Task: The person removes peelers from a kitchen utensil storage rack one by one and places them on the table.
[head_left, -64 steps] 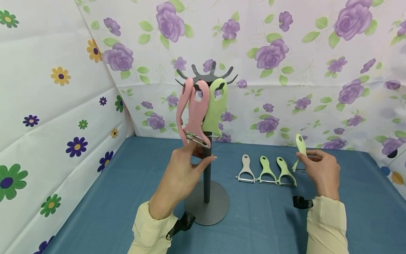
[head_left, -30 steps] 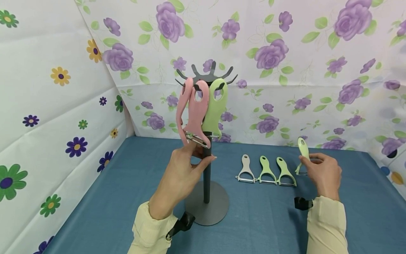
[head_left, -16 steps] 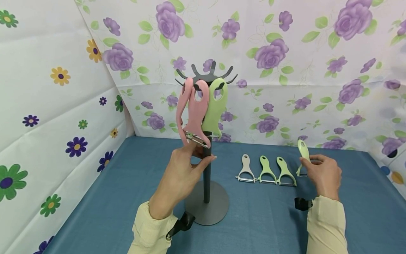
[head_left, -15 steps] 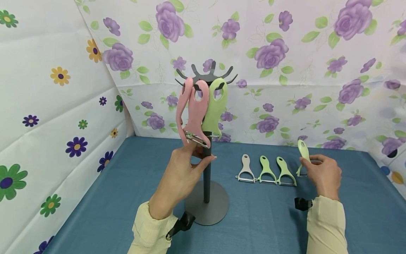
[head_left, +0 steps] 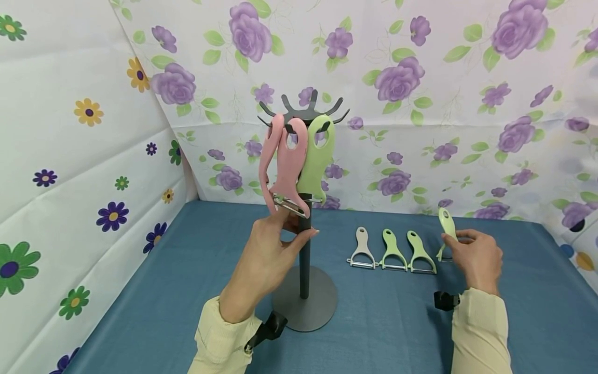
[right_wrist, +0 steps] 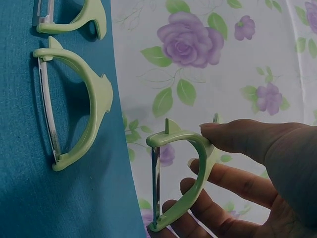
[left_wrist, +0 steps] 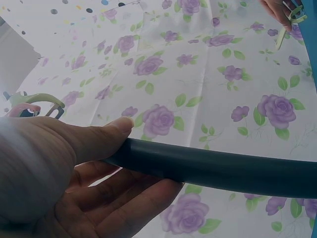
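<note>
My left hand (head_left: 268, 259) holds the dark pole (head_left: 304, 259) of a stand just under its hanging peelers; in the left wrist view thumb and fingers lie around the pole (left_wrist: 218, 168). Two pink peelers (head_left: 290, 161) and a green peeler (head_left: 317, 161) hang from the stand's hooks. At the right, my right hand (head_left: 478, 257) pinches a light green peeler (head_left: 447, 223), its handle pointing up. The right wrist view shows this peeler (right_wrist: 195, 183) between thumb and fingers, its blade end toward the blue surface.
A whitish peeler (head_left: 362, 241) and two green peelers (head_left: 391, 246) lie in a row on the blue table (head_left: 383, 322), between the stand and my right hand. The stand's round base (head_left: 322, 306) rests on the table. Flowered cloth (head_left: 420, 166) hangs behind.
My right hand and its peeler have moved slightly down and to the right, with the peeler lower toward the table. My left hand and the stand have kept their places.
</note>
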Demonstrator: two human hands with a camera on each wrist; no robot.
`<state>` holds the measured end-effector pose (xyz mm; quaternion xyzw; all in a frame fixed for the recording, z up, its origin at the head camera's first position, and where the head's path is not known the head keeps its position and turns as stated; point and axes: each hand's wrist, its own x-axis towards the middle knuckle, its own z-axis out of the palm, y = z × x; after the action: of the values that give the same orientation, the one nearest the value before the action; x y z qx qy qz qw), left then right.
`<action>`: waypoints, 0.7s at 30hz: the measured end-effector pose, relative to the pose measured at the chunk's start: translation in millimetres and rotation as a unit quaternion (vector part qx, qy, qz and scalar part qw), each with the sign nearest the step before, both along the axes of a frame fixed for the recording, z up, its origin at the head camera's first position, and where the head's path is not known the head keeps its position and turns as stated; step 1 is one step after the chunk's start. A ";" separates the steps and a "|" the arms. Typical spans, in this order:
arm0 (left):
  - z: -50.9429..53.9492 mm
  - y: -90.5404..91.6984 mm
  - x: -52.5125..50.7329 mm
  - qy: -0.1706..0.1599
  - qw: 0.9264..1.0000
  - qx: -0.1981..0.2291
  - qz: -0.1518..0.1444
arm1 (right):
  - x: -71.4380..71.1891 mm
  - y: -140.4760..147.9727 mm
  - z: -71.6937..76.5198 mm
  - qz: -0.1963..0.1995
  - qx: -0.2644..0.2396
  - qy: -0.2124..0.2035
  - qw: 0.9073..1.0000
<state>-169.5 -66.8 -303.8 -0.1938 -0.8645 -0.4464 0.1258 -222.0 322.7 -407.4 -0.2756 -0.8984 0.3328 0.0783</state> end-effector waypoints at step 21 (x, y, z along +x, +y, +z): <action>-0.3 0.3 0.4 -0.005 1.000 -0.001 0.004 | 0.3 0.7 -0.9 -0.005 -0.007 -0.016 1.000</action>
<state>-169.1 -66.5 -304.1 -0.1882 -0.8662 -0.4463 0.1228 -221.7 323.4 -408.3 -0.2859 -0.8957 0.3345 0.0639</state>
